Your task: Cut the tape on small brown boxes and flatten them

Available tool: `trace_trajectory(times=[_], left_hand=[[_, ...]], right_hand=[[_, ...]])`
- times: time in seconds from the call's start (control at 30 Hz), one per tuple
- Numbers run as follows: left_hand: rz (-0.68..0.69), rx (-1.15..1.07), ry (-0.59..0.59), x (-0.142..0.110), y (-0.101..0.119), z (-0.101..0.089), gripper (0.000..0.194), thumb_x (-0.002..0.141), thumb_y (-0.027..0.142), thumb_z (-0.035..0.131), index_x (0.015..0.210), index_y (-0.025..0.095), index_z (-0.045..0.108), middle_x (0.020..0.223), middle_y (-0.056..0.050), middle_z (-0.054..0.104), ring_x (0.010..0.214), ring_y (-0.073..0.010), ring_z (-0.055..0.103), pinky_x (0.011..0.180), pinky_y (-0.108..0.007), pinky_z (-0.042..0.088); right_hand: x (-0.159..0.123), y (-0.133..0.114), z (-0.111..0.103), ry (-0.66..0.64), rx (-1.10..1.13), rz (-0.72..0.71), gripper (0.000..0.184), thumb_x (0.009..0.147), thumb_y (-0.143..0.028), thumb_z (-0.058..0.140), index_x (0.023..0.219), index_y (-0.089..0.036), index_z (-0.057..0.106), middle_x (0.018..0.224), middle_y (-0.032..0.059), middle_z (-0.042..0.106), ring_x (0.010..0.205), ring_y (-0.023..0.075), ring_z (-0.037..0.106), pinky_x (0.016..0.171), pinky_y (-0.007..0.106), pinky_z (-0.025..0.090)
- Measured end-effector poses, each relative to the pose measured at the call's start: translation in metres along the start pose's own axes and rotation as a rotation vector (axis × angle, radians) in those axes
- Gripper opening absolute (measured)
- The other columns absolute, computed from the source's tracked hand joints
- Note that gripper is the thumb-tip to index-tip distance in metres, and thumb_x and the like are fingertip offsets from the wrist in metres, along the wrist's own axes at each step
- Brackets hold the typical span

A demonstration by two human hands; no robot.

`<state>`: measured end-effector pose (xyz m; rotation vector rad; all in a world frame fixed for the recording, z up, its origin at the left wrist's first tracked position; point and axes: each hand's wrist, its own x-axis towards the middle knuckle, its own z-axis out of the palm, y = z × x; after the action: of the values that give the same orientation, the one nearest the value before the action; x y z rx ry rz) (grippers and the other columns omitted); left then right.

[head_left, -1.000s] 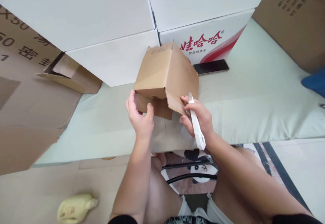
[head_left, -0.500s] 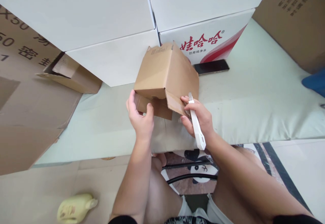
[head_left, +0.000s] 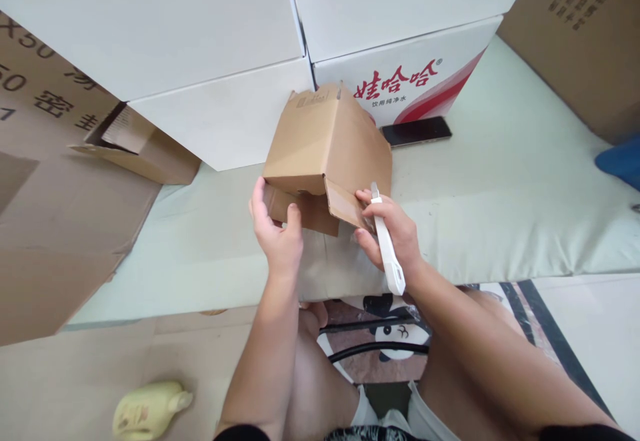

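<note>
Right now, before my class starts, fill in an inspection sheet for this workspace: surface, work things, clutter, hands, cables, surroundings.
Surface: pale green covering, wrinkled near the front edge
Work things: brown box, flaps open toward the person; white cutter, blade exposed
Clutter: dark phone beside the brown box; small open carton at left
Hands: left hand touches the brown box's left side at the opening; right hand holds the white cutter and touches a taped flap
Cables: nothing seen
Surroundings: stacked white boxes behind; large brown carton at left; yellow bottle lying on the floor
</note>
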<state>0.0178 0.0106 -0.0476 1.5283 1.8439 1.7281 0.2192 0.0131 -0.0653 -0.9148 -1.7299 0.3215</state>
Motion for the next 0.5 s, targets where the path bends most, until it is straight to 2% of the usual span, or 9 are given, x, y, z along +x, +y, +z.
trace_trajectory(times=[0.5], left_hand=[[-0.013, 0.000, 0.006, 0.0005, -0.0003, -0.0005, 0.064, 0.090, 0.027, 0.063, 0.152, 0.022, 0.047, 0.159, -0.014, 0.054, 0.153, -0.0279, 0.048, 0.128, -0.043, 0.039]], right_hand=[[0.0007, -0.0007, -0.0012, 0.000, 0.001, -0.002, 0.018, 0.090, -0.029, 0.069, 0.105, -0.028, 0.060, 0.124, 0.0122, 0.080, 0.119, 0.0305, 0.077, 0.096, 0.048, 0.064]])
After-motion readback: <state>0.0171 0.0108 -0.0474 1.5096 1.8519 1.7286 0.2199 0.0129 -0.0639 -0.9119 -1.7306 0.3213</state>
